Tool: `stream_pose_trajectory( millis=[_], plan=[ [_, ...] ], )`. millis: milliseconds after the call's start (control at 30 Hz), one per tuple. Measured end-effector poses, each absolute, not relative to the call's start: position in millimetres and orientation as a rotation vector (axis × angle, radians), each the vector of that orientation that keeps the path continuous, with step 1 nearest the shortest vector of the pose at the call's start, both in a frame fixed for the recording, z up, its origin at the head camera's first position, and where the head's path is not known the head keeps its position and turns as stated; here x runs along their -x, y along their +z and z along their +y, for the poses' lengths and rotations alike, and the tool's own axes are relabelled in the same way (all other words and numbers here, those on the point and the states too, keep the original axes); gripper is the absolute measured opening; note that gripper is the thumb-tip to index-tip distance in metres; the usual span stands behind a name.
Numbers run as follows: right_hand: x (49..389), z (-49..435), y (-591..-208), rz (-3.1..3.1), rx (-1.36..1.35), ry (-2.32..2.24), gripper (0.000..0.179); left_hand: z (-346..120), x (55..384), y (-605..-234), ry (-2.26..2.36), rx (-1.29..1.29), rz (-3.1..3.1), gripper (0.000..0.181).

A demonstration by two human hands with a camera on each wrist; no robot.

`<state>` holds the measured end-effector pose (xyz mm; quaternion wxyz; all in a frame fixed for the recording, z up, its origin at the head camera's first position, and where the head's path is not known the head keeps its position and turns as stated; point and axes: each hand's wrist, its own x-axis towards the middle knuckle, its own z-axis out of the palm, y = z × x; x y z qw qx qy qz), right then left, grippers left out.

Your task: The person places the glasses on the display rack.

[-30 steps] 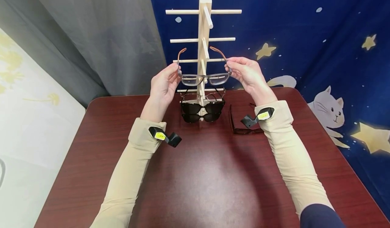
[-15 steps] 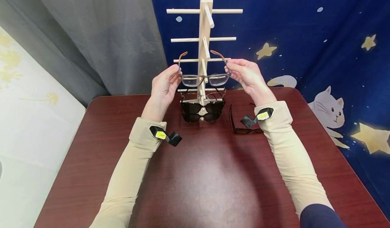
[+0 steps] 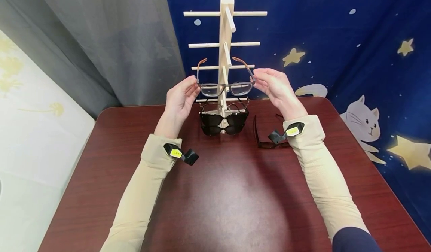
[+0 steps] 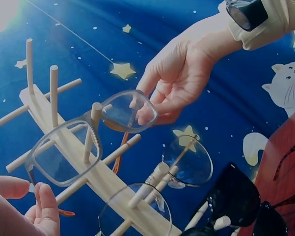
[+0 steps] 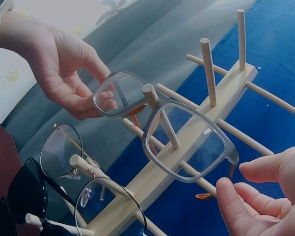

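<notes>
Grey-framed eyeglasses [image 3: 224, 88] with orange temple tips sit on the wooden display stand [image 3: 226, 35], their bridge over a front peg [image 5: 148, 91]. At the left hinge, my left hand [image 3: 180, 96] has its thumb and forefinger slightly parted beside the temple. Likewise my right hand [image 5: 265, 191] is at the other hinge, with a gap between thumb and forefinger next to the temple. Below hang thin wire-rimmed glasses [image 4: 189, 161], then two dark sunglasses [image 3: 223, 119], one under the other. Whether any fingertip still touches the grey frame is hard to tell.
Another dark pair of sunglasses [image 3: 269, 145] lies on the red-brown table [image 3: 219, 192], partly behind the right wrist. Bare upper pegs [image 3: 242, 14] jut from the stand. Behind it hang a grey curtain [image 3: 128, 38] and a blue starry one [image 3: 336, 38].
Both hands have eased slightly outward from the eyeglasses' temples, thumbs and fingers loosening from their pinch. The grey eyeglasses stay at nearly the same height on the stand.
</notes>
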<state>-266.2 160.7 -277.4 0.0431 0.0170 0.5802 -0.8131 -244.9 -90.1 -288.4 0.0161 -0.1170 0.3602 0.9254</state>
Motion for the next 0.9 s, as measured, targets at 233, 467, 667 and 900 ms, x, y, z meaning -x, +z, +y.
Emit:
stream_pose_trajectory(
  millis=[233,467,667,900],
  plan=[
    [257.6,172.6,-287.4,1.743,-0.033,-2.485,0.006,-91.1,235.1,-297.6,2.832,0.324,1.219,0.016],
    [246.4,181.5,-297.1,1.737,0.022,-2.465,0.005,-91.8,223.3,-306.1,2.831,0.305,1.215,0.012],
    [237.6,188.6,-304.6,1.762,0.06,-2.438,0.007,-90.3,212.0,-315.9,2.824,0.29,1.257,0.006],
    [226.5,197.5,-316.5,1.764,0.091,-2.419,0.011,-87.5,199.5,-328.3,2.809,0.272,1.315,0.008]
  ],
)
